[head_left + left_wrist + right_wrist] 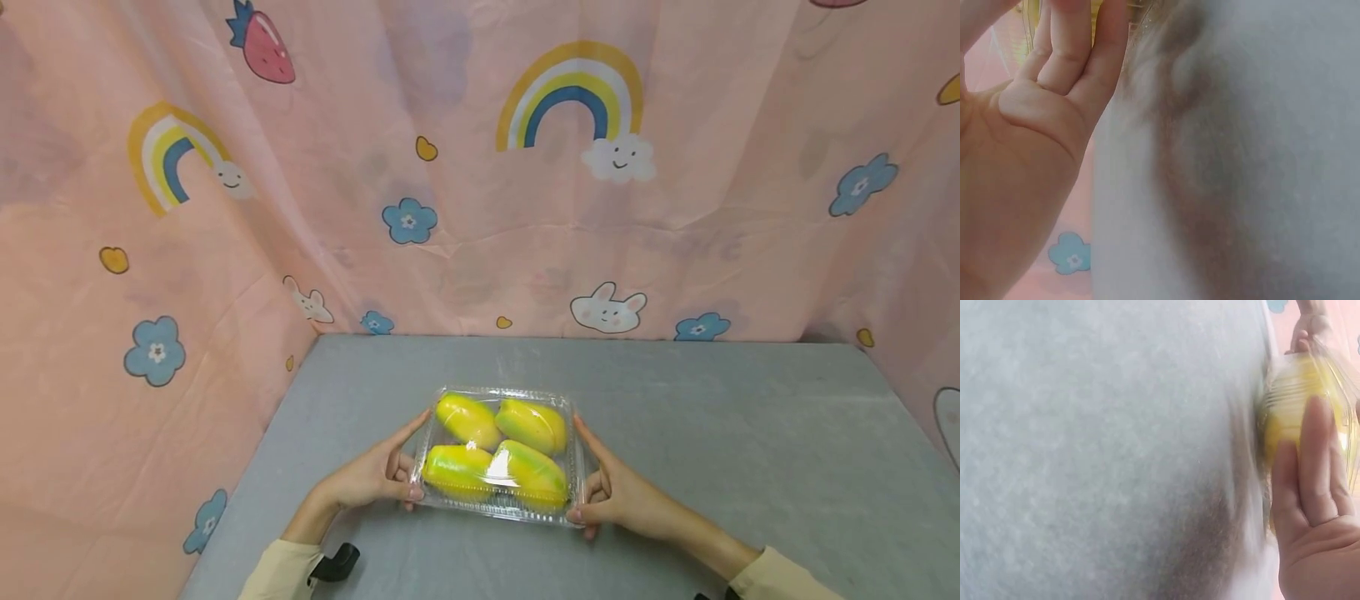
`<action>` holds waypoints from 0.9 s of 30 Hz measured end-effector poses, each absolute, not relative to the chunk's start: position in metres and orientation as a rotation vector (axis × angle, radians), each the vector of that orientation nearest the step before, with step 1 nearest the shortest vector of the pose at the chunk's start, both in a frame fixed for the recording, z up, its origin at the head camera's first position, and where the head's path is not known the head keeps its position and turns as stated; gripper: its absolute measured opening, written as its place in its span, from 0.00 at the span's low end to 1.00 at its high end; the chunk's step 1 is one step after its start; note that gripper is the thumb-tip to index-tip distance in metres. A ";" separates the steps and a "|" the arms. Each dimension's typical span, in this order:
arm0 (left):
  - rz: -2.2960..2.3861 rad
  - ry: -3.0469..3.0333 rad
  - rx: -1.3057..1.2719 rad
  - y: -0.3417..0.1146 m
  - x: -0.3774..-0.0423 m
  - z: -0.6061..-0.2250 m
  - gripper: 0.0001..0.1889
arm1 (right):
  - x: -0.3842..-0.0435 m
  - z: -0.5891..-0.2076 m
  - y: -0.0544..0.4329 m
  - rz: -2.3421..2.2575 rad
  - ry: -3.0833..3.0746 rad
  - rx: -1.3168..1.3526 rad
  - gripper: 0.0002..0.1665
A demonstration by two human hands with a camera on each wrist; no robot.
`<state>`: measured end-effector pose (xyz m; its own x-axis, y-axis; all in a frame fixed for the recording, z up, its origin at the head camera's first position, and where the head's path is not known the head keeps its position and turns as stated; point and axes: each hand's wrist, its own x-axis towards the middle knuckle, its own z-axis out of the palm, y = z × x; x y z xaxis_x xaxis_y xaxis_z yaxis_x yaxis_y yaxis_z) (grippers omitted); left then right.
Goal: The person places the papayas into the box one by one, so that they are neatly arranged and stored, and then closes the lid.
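A clear plastic clamshell box [480, 507] with its lid down is held between both hands in the head view. Several yellow-green mangoes [532, 427] lie inside it. My left hand [366, 480] grips the box's left side, thumb at the near corner and index finger along the side toward the far corner. On the opposite side my right hand [622, 498] holds it the same way. The right wrist view shows the right hand's fingers [1316, 456] against the ribbed box wall [1294, 390]. In the left wrist view, the left palm [1029, 137] fills the left part.
The box is over the middle of a grey table [720, 433]. Behind and beside the table hangs a pink cloth [480, 267] printed with rainbows, flowers and rabbits. A black strap piece [336, 563] sits at the left sleeve [281, 571].
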<state>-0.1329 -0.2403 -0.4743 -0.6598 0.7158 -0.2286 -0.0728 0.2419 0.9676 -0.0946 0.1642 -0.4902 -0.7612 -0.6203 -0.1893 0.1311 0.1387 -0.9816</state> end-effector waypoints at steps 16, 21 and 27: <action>1.493 1.906 0.651 -0.229 -0.145 -0.478 0.56 | -0.107 -0.487 0.170 -1.673 1.894 -0.362 0.75; 1.496 1.897 0.654 -0.226 -0.149 -0.478 0.56 | -0.109 -0.484 0.171 -1.656 1.933 -0.296 0.74; 1.496 1.887 0.632 -0.226 -0.154 -0.478 0.56 | -0.111 -0.485 0.171 -1.655 1.947 -0.300 0.75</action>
